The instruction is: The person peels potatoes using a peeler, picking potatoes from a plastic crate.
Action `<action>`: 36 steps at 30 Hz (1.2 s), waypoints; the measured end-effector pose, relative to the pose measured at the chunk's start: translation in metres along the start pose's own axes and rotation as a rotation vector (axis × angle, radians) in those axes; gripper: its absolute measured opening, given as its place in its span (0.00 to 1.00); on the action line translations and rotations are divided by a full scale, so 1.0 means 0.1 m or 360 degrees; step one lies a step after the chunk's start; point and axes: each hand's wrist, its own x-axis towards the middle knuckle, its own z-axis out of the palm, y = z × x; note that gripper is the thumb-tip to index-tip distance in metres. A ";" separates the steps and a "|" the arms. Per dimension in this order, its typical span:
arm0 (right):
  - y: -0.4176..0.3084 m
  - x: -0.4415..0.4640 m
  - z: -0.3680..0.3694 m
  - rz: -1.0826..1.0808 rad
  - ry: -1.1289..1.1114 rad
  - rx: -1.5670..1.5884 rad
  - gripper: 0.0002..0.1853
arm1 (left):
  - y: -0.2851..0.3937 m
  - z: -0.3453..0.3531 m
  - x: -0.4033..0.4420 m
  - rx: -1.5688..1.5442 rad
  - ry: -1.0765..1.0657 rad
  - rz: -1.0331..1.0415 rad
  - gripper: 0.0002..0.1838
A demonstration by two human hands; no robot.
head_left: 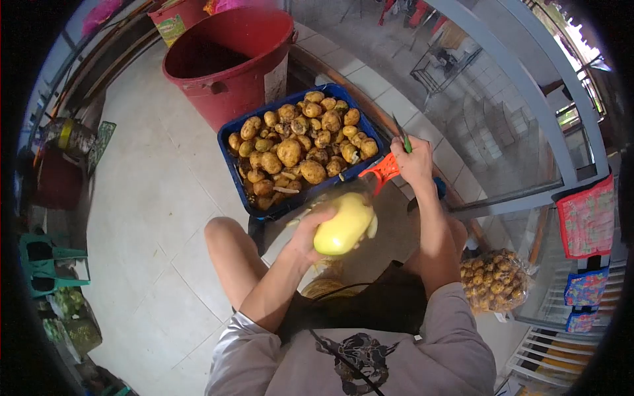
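I list one pale peeled potato (pixel 343 226), clasped in the curled left hand (pixel 313 230), just in front of the blue tray (pixel 236 170) of unpeeled potatoes (pixel 288 152); one orange peeler (pixel 384 173) and one green-handled knife (pixel 405 142), both gripped in the right hand (pixel 416 165). Step, by my judgement: peeling, nearly complete; any further stroke calls for a firm hold and fingers clear of the peeler
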 end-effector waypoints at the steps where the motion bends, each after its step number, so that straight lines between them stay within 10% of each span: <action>1: 0.06 0.01 0.03 0.0056 -0.0015 0.0052 0.15 | 0.03 0.03 0.01 0.0036 -0.0022 0.0057 0.33; 22: 0.06 -0.13 0.05 0.0168 -0.0191 0.0213 0.18 | 0.08 -0.18 -0.01 0.1003 0.0233 0.0626 0.40; 28: -0.55 -0.34 -0.17 -0.0544 -0.0091 0.0139 0.16 | 0.03 -0.12 -0.02 0.1337 0.0112 0.0469 0.37; 36: -0.01 -0.04 -0.01 0.0252 -0.0417 0.0093 0.17 | -0.08 -0.14 -0.07 0.1438 0.0012 0.0386 0.43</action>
